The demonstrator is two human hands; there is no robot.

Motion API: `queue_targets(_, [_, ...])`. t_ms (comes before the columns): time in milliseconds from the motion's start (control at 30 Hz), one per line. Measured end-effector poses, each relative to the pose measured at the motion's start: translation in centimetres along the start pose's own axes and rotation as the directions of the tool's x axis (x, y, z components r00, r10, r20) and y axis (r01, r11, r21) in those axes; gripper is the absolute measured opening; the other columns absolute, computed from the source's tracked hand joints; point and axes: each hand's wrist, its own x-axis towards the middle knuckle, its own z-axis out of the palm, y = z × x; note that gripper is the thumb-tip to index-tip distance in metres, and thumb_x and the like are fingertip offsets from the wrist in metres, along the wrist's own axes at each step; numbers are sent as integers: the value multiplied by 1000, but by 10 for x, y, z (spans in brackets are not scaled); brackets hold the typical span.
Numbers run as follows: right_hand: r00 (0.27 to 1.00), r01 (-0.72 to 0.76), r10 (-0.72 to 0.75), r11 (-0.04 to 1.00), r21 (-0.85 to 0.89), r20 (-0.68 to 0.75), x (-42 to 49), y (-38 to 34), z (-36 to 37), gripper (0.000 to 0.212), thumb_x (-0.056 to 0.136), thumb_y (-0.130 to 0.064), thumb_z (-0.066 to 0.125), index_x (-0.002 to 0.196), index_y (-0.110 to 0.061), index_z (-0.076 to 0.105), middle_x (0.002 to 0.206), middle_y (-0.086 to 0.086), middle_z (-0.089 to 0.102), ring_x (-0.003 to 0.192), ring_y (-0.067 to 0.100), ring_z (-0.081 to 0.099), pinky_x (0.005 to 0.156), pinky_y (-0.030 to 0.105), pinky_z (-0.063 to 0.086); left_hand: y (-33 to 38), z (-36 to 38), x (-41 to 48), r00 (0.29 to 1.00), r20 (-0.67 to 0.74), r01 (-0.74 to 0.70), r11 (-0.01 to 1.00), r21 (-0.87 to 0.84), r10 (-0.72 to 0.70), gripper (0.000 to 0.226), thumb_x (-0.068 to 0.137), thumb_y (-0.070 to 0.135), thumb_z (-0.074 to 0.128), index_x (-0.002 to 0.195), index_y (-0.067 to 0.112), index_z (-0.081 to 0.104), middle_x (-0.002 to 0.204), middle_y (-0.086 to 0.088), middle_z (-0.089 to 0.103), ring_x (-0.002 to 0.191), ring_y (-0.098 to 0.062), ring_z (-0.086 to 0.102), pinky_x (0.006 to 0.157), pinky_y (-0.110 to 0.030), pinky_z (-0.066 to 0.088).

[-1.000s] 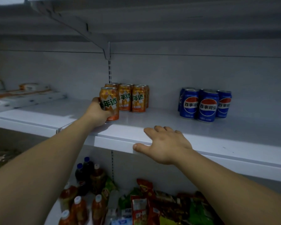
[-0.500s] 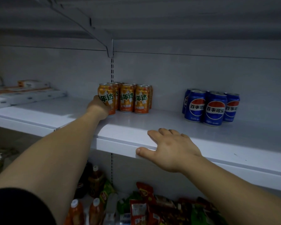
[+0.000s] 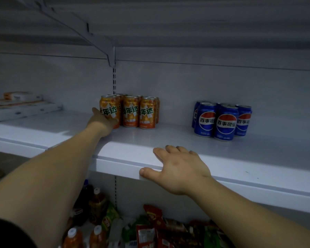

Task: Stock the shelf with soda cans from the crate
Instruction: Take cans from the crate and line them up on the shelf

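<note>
Nearest, bottom left: dark sleeve (image 3: 5, 233) at the top of the left arm. Both forearms are bare and reach forward.

Lower tier, under the arms: bottles (image 3: 97, 201) with white and blue caps, upright, at left. Red and green snack packets (image 3: 149, 230) are heaped to their right. Labels too dim to read.

Right hand (image 3: 183, 170): palm down on the front edge of the shelf (image 3: 168, 138). Fingers straight and slightly spread on the top surface, thumb pressed against the front lip. Holds nothing.

Left hand (image 3: 103, 122): extended further in, wrapped round the lower left side of the front-left orange can (image 3: 109, 109). The thumb lies up the can's left flank; the fingers pass behind the can and are hidden. The can is upright, its base on the shelf or just above it; cannot tell which.

Orange cans (image 3: 138, 111): a block standing upright mid-shelf, close to the back panel, three across the front row with more behind. The held can forms the left end of the front row, just beside its neighbour.

Blue cans (image 3: 225, 121): a second upright cluster on the same shelf, well apart to the right, two at front and others behind.

Flat white boxes (image 3: 25, 106): stacked at the far left of the same shelf.

Rear: slotted upright (image 3: 114, 81) in the back panel, behind the orange cans. A bracket (image 3: 98, 43) carries the upper shelf (image 3: 186, 20) overhead.
</note>
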Motion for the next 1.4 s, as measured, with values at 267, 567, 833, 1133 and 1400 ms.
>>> queue_targets(267, [999, 33, -35, 997, -64, -28, -71, 12, 10, 82, 93, -55, 44, 154, -26, -4, 162, 2, -6, 148, 20, -5, 119, 39, -3, 60, -12, -132, 923, 287, -241, 966, -91, 257, 44, 88, 31, 63, 126, 12, 49, 118, -9, 58, 108, -27, 55, 90, -36, 44])
queue_targets(567, [915, -393, 391, 920, -2, 97, -306, 96, 28, 72, 91, -62, 41, 150, -26, 24, 159, 3, 18, 146, 21, 15, 119, 40, 13, 171, 49, -388, 423, 681, -623, 738, -261, 598, 74, 90, 42, 59, 150, 20, 23, 156, -3, 26, 138, -23, 33, 106, -29, 30])
queue_targets(833, [632, -773, 760, 631, 66, 150, -529, 193, 54, 68, 89, -64, 41, 144, -25, 35, 145, 2, 39, 133, 25, 35, 109, 40, 31, 213, 167, -610, 31, 859, -694, 630, -349, 510, 72, 91, 38, 59, 150, 17, 23, 155, -5, 27, 138, -23, 33, 106, -29, 31])
queue_targets(1133, [195, -980, 919, 172, 97, 342, -718, 272, 153, 69, 83, -65, 45, 141, -27, 40, 136, 1, 48, 125, 22, 44, 105, 39, 37, 212, 333, -802, -298, 906, -741, 526, -418, 301, 69, 88, 35, 63, 146, 16, 32, 146, -6, 42, 126, -22, 46, 96, -23, 37])
queue_targets(1400, [64, -977, 843, -56, 205, 534, -769, 362, 279, 54, 89, -57, 51, 134, -27, 44, 130, 0, 51, 113, 18, 50, 95, 35, 43, 163, 495, -854, -351, 934, -805, 488, -338, 67, 51, 88, 30, 63, 135, 19, 46, 126, -4, 57, 101, -15, 53, 86, -26, 40])
